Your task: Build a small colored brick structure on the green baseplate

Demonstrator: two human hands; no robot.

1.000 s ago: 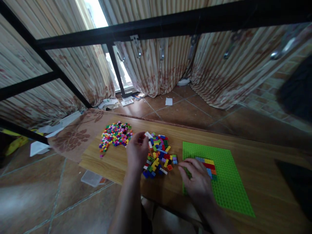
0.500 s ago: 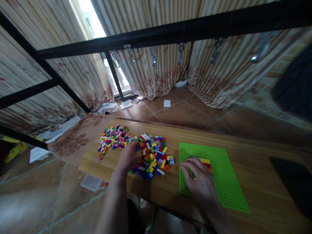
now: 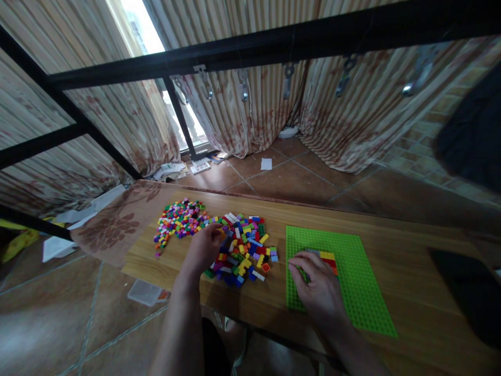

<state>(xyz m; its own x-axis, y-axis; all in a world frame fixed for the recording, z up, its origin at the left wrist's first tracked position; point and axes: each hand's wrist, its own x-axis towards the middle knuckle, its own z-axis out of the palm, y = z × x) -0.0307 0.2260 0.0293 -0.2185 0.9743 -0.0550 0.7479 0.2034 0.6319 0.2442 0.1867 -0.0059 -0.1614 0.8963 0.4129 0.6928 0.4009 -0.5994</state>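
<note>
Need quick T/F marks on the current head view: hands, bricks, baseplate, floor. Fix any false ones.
1. The right hand is over the green baseplate. True.
2. The left hand is at the pile of larger bricks. True.
3. The smaller bricks lie right of the baseplate. False: the small-brick pile is left of it.
4. The baseplate bears no bricks. False: yellow, red and orange bricks sit on it.
5. The clear plastic container is on the tiled floor. True.

The bare left hand (image 3: 204, 249) had drawn toward nine o'clock, baring more multicoloured plastic bricks (image 3: 250, 249); the bare right hand (image 3: 319, 283) had shifted toward three o'clock, further over the green studded baseplate (image 3: 362, 292).
</note>
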